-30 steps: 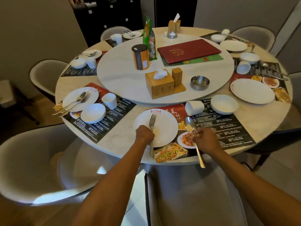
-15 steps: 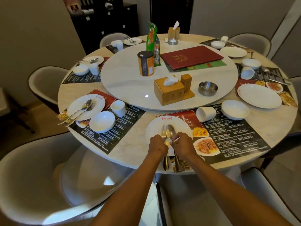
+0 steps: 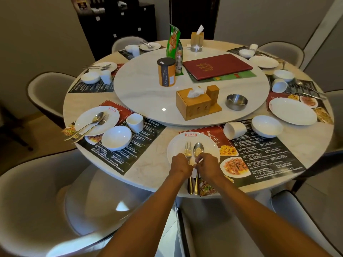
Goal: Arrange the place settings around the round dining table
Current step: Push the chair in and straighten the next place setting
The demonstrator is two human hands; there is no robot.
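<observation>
Fork (image 3: 188,150) and spoon (image 3: 198,148) lie side by side on the near plate (image 3: 176,145), handles overhanging the worktop (image 3: 148,169) edge. Our left hand (image 3: 181,164) grip grasps the fork; our right hand (image 3: 208,164) pinches the spoon handle.

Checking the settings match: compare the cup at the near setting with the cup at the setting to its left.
The near cup lies on its side, mouth pointing left; the left cup stands upright. The near cup sits left of its bowl; the left cup sits behind and right of its bowl. Both are plain white, on dark placemats.
</observation>
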